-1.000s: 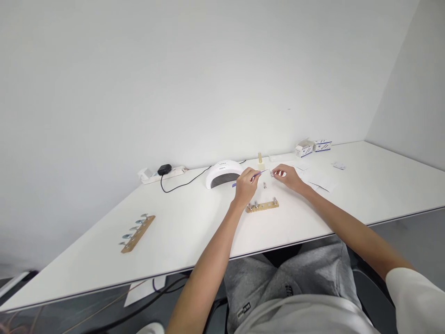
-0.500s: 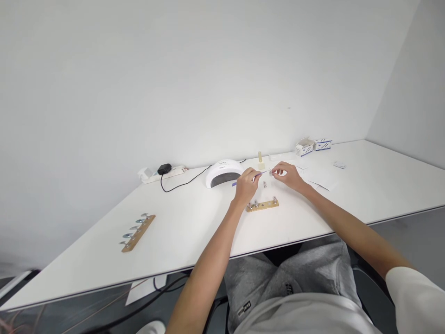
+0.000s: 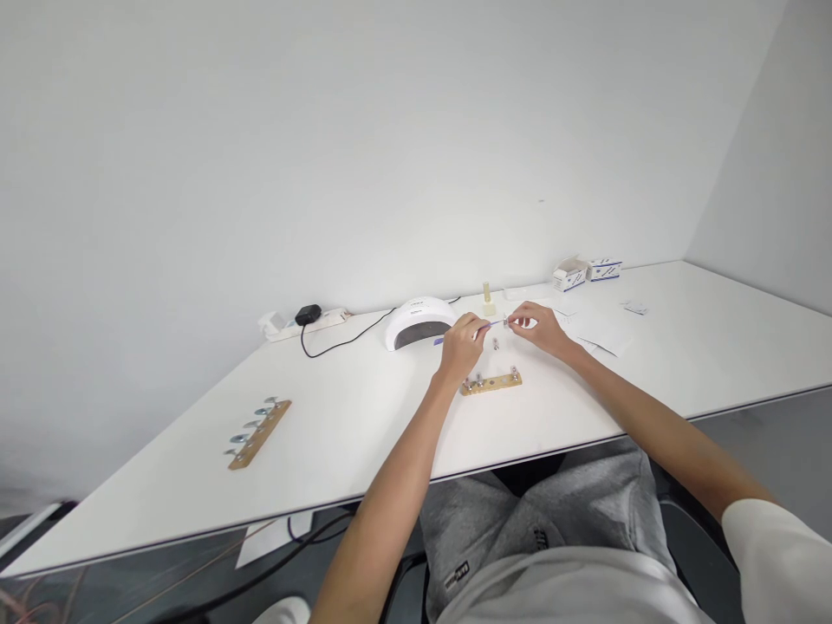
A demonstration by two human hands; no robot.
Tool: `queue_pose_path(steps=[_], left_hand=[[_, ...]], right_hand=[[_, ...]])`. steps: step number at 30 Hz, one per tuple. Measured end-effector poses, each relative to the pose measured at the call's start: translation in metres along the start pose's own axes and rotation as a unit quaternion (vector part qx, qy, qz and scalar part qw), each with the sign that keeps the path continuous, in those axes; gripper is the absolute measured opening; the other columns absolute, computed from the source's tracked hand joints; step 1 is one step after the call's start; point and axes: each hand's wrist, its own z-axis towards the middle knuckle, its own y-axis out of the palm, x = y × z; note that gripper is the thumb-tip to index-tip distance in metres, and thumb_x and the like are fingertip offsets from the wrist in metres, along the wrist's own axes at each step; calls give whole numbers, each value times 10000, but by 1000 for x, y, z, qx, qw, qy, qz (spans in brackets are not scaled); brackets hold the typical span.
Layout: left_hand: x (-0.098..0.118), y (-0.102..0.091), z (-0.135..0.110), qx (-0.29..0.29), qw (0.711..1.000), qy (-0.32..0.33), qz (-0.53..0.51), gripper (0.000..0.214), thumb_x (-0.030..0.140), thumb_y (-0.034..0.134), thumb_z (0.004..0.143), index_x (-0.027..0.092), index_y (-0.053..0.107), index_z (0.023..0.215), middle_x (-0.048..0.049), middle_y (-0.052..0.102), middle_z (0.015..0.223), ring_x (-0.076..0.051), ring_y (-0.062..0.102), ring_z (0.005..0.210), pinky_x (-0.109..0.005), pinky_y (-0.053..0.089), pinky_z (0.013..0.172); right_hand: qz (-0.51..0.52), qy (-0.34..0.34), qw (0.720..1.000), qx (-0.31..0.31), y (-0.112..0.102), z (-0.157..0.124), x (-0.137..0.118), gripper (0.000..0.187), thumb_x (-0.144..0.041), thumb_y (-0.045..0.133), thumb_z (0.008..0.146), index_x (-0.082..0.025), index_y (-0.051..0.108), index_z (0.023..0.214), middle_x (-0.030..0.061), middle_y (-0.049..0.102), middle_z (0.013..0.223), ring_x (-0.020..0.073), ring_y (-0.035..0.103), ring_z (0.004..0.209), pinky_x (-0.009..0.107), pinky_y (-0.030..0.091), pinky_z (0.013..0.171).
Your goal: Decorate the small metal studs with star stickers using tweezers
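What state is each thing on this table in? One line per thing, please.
left hand, closed on thin purple tool.
right hand, pinching small metal part by the tool's tip.
near wooden strip, lying flat, studs upright on it.
far wooden strip, lying flat, untouched.
black plug, seated in power strip.
small bottle, upright.
white dome lamp, standing, opening dark.

We recorded under bright, even, diffuse light; shadows on the white table [image 3: 364,433] were faint, and wide-angle distortion stretched the frame's margins.
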Motion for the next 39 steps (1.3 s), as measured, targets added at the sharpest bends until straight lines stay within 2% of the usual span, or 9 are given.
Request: queue_pose_path(steps=[17,25,39], left_hand=[[-1,1,0,-3,1000,20,18,154,194,513,893,183,653,828,-21,582,754,-131,557,712,-251,430,636],[0,1,0,2,996,61,71,217,201,451,919,181,647,828,-38,585,769,-146,559,737,-258,415,612],[2,1,0,0,985,95,144,297,133,368,928,163,617,768,-56,525,700,-159,505,690,-274,349,566]], right_hand=[[-11,-14,1000,-2,-1,0,0,112,-213,589,765,-215,702,763,37,624,781,131,533,624,283,460,618],[-33,-29,999,-1,-1,0,2,127,-191,582,760,-216,706,755,33,600,757,132,510,615,283,447,607],[-32,-10,999,-3,1,-2,0,113,-205,589,756,-212,700,735,28,567,723,130,488,600,283,441,601]])
